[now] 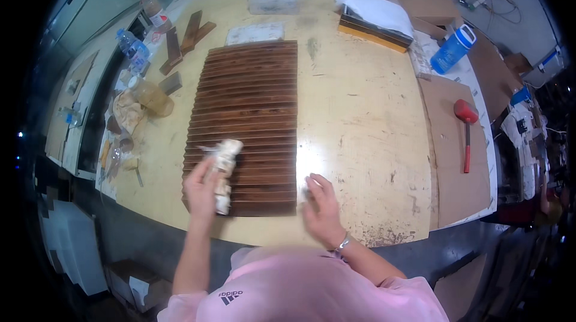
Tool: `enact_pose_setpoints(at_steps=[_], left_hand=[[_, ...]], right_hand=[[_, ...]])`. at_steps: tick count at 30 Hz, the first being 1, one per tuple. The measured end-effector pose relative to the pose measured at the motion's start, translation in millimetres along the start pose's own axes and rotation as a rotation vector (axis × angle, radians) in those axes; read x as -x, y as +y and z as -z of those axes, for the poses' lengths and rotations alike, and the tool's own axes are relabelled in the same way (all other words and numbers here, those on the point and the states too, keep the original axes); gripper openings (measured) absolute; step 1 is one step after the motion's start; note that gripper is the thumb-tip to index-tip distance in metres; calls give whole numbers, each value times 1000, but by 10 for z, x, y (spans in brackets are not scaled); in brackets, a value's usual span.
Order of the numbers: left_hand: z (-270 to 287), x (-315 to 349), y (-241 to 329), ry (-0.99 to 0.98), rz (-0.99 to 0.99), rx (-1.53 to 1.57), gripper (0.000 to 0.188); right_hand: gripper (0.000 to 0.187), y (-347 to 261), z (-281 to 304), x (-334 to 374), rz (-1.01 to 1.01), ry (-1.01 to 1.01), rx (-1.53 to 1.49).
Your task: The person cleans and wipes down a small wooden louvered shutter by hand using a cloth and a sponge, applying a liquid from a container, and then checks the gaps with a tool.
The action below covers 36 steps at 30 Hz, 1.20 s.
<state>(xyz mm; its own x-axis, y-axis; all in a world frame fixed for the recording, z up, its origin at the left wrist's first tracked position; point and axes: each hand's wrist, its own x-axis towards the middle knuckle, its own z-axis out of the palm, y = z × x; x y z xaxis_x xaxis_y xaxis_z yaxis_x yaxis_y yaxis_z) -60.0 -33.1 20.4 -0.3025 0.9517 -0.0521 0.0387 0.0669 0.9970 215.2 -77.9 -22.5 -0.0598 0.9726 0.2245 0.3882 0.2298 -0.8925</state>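
Observation:
A dark brown ridged wooden panel (252, 100) lies flat on the pale tabletop, its slats running crosswise. My left hand (201, 190) is closed on a crumpled whitish rag (227, 160) with brownish stains, over the panel's near left part. How much of the rag touches the slats I cannot tell. My right hand (324, 209) holds nothing; its fingers are loosely bent and apart, on the tabletop just right of the panel's near right corner.
Left on the table are a jar of yellowish liquid (153, 98), plastic bottles (133, 49) and wood offcuts (191, 31). A white block (257, 33) lies behind the panel. To the right are a red mallet (466, 118) on cardboard (450, 184), a blue bottle (451, 52) and a box (375, 28).

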Motion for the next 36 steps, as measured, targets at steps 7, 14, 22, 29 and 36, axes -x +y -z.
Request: enact_pose_setpoints(at_steps=[7, 14, 22, 29, 36], left_hand=[[-390, 686, 130, -517, -160, -207, 30], [638, 602, -166, 7, 128, -50, 26], [2282, 132, -767, 477, 119, 41, 23], [4695, -1072, -853, 834, 84, -809, 19], [5454, -2000, -845, 461, 141, -1394, 34]], right_hand=[[50, -290, -295, -7, -54, -72, -205], [51, 62, 108, 199, -52, 39, 127], [55, 474, -58, 561, -50, 30, 478], [53, 86, -429, 759, -209, 39, 615], [53, -91, -789, 1197, -412, 135, 436]])
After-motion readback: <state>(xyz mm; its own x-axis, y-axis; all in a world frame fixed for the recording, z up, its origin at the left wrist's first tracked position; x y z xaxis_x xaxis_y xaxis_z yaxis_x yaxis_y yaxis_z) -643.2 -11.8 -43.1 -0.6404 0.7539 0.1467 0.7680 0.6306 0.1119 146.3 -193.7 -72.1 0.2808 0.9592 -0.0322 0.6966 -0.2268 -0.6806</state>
